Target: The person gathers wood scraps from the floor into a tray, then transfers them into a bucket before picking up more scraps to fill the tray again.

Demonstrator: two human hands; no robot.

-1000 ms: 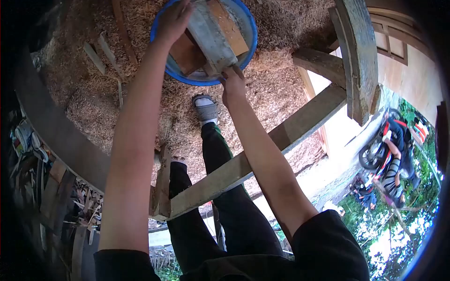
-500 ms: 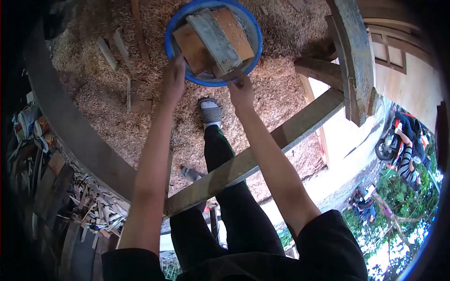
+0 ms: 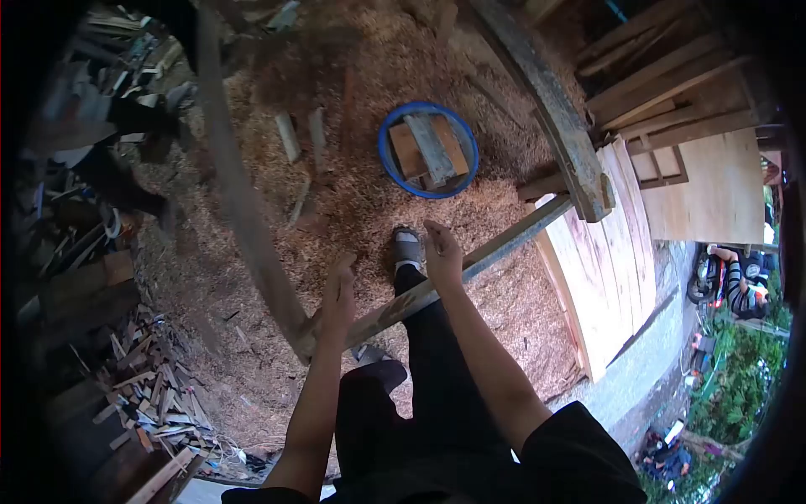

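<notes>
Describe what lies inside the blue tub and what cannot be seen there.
Inside the blue tub lie wooden blocks: a grey one rests across brown ones. They cover the tub's bottom, so anything beneath them is hidden. Neither hand touches it.

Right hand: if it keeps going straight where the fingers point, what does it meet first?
Probably the blue basin holding wood blocks. The right hand is open and empty, fingers aimed up-frame; only sawdust floor lies between. Depth is unclear.

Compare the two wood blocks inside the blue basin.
In the blue basin, the grey block lies on top, weathered and pale; the brown block lies beneath it, reddish-orange and wider. The grey one crosses the brown one's middle. Both are flat wood pieces inside the basin, and neither hand touches them.
</notes>
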